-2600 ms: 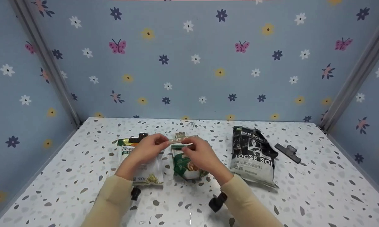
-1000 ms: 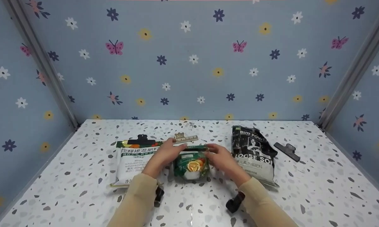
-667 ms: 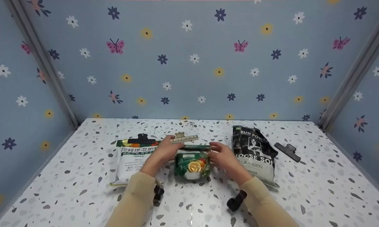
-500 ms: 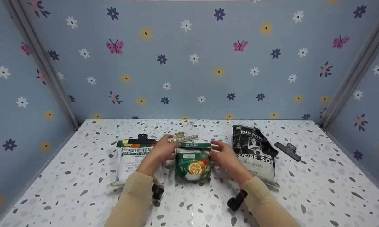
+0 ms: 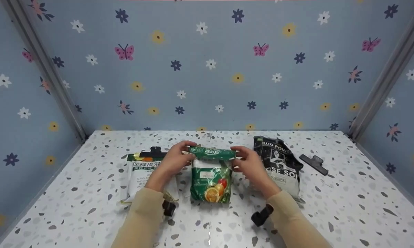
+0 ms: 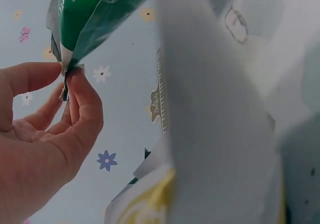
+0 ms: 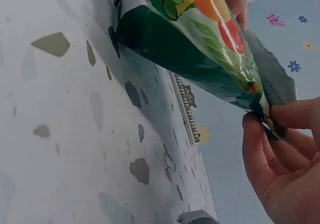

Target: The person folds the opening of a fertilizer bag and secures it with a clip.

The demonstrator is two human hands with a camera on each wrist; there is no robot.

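A green fertilizer bag (image 5: 210, 179) printed with fruit stands near the table's middle, its green top strip (image 5: 212, 152) folded down over the front. My left hand (image 5: 175, 159) pinches the strip's left corner. At the right corner, my right hand (image 5: 250, 163) pinches it between thumb and fingers. Both wrist views show those grips, at the left hand (image 6: 55, 119) and the right hand (image 7: 285, 154). Behind the bag lies a gold crown clip (image 7: 187, 104) with a toothed bar, almost hidden in the head view.
To the left lies a white bag (image 5: 141, 175) with a black clip (image 5: 153, 152) on its top edge, partly behind my left arm. A black and white soil bag (image 5: 279, 165) lies to the right. Beyond it is another black clip (image 5: 314, 164) on the speckled table (image 5: 358, 206).
The hands left the gold clip lying behind the green bag and took the bag's top corners. The bag's folded top has risen and its front now shows more fully.
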